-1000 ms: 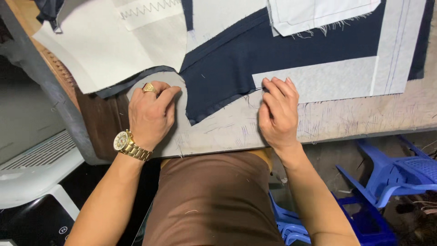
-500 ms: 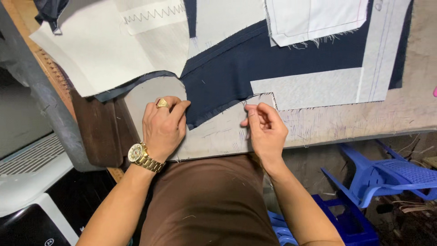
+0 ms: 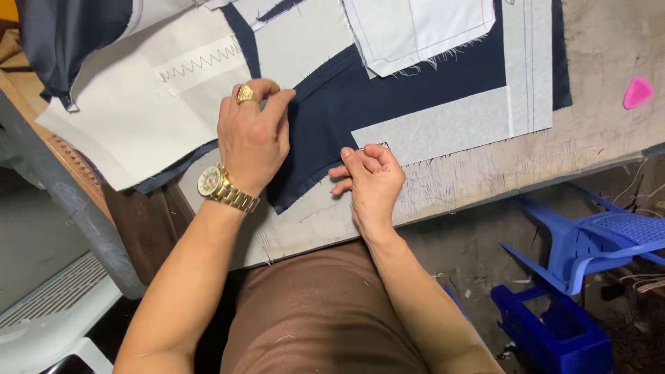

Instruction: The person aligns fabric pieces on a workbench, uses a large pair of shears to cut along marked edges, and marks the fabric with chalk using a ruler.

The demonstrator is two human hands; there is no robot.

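Your left hand (image 3: 253,135) pinches the navy cloth's (image 3: 388,97) upper fold; your right hand (image 3: 370,176), fingers curled, nips its grey-lined corner. It lies flat on the worn table (image 3: 596,138). Likely light and limp: grip edges.

1. The left hand (image 3: 253,135) is palm down, with its back facing up.
2. Its fingers are bent and bunched close together at the tips, in a pinch.
3. It has a gold ring on one finger and a gold watch on the wrist.
4. The right hand (image 3: 373,180) is lower down and near the left one, but apart from it.
5. Its fingers are curled in, with the tips pinched together.
6. Both arms are bare and reach up from the bottom.
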